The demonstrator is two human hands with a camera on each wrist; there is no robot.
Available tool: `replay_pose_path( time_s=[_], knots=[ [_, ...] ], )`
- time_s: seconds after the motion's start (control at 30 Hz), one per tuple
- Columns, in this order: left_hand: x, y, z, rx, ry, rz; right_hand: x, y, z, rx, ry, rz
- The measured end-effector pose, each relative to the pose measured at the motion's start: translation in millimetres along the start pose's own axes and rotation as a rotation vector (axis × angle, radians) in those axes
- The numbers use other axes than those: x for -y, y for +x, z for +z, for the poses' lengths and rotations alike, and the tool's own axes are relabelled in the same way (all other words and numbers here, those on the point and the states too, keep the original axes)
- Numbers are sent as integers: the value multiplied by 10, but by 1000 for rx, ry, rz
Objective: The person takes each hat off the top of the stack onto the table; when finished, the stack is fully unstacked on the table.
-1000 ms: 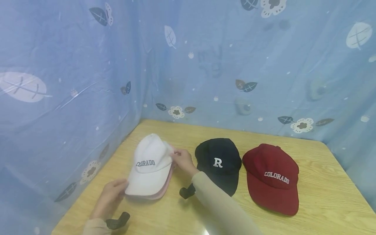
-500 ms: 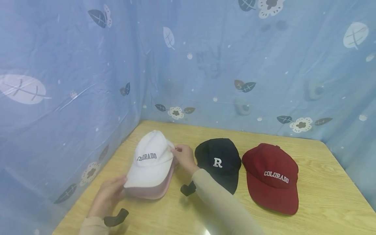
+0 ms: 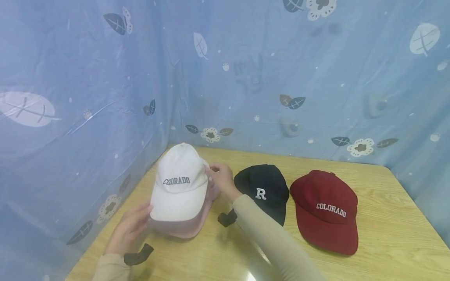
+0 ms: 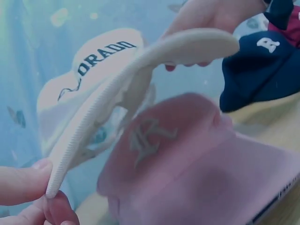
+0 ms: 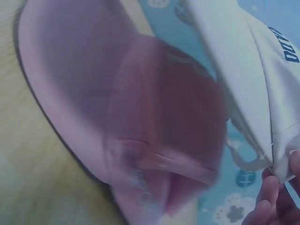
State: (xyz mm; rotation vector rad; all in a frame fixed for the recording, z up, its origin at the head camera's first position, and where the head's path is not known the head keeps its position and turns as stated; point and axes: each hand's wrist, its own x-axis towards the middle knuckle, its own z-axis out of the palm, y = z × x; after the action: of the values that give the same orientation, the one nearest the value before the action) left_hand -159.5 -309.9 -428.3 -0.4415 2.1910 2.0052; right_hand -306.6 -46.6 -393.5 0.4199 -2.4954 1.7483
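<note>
A white cap (image 3: 181, 171) with dark COLORADO lettering is held up between both hands, above a pink cap (image 3: 188, 230) that lies on the table. My left hand (image 3: 130, 224) pinches the edge of the white cap's brim, thumb on top and fingers beneath, as the left wrist view shows. The right hand (image 3: 223, 179) pinches the white cap's lower edge at its side, seen close up in the right wrist view. A gap separates the white cap from the pink cap (image 4: 173, 154), whose pale embroidered R shows on the front.
Right of the pink cap lies a black cap (image 3: 263, 183) with a white R, partly behind the right forearm. A dark red COLORADO cap (image 3: 327, 210) lies farther right. The wooden table (image 3: 383, 218) meets a blue patterned curtain (image 3: 246, 78) at the back and left.
Both hands have raised the white cap up and away from the pink cap, baring more of the pink brim. The black and red caps have stayed put.
</note>
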Motion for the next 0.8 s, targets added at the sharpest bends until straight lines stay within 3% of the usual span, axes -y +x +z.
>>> replay_pose_path(
  time_s=[0.13,0.23,0.33,0.43,0.5,0.6,0.7,0.8],
  knots=[
    [-151,-4,118,21,-23,57,90,40,-213,-13,31,1],
    [-316,38,296,34,-59,101,96,86,-467,-29,46,-10],
    [-489,123,558,39,-78,139,65,132,-788,-49,45,-4],
    [-661,228,921,30,-85,171,13,176,-1177,-63,32,10],
    [-767,311,1231,34,-98,174,-33,197,-1497,-69,19,11],
    [-901,444,1810,99,-218,177,-119,169,-2107,-88,-50,11],
    [-1001,538,2518,201,-333,183,-233,34,-2836,-139,-137,11],
    [-1096,515,3295,266,-410,185,-379,-198,-3593,-173,-196,29]
  ],
)
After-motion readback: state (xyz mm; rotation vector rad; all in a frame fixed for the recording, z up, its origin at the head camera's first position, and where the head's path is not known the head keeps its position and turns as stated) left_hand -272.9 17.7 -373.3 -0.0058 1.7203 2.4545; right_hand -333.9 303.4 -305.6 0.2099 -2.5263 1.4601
